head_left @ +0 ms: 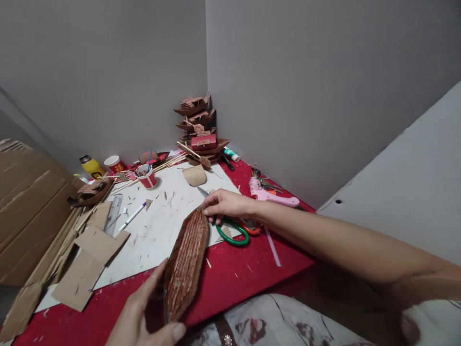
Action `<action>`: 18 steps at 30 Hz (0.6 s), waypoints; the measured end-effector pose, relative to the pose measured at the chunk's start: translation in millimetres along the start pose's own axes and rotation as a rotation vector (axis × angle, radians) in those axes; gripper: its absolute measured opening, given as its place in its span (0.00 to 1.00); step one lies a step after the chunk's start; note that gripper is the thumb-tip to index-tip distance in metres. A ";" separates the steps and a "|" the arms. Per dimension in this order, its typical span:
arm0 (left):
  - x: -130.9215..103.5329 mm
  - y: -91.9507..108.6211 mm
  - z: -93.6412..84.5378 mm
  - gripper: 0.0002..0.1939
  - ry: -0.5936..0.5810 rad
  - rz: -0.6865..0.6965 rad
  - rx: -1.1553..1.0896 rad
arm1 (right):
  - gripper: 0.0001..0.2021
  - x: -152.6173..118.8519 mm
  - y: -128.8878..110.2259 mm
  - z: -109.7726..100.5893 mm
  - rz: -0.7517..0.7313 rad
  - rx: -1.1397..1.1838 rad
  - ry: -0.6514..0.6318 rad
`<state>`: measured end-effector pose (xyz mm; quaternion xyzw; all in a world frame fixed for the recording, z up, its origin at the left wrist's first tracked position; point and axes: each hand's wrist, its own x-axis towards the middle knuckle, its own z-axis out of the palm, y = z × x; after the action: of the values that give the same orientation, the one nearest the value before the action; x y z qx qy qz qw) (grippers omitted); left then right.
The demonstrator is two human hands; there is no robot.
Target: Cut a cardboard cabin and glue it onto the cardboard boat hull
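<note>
A brown cardboard boat hull (187, 259), long and pointed with ridged strips inside, is tilted over the front of the table between my hands. My left hand (144, 307) grips its near end, thumb below and fingers along the left side. With thumb and fingers pinched, my right hand (223, 205) holds the hull's far tip. Beneath that hand lie green-handled scissors (234, 235), and a red-orange handle (254, 228) shows beside them. A curved piece of tan card (194, 175) rests on the white sheet (158, 230) beyond.
Finished model boats (203, 144) are stacked in the corner. A pink glue gun (273, 194) lies at right. Cardboard pieces (90, 259), a marker (133, 216), a paint cup (147, 178) and a yellow bottle (91, 166) occupy the left. Another boat (91, 192) sits there too.
</note>
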<state>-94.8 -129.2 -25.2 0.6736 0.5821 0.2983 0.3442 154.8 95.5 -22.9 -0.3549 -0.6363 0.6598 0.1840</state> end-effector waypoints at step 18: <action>179.5 29.0 -21.1 0.06 0.005 -0.053 -0.062 | 0.09 33.8 -30.6 24.9 -0.051 -0.345 0.073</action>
<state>-69.1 48.4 10.8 0.6462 0.5911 0.3088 0.3712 107.9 105.0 -2.6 -0.3887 -0.7417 0.5227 0.1599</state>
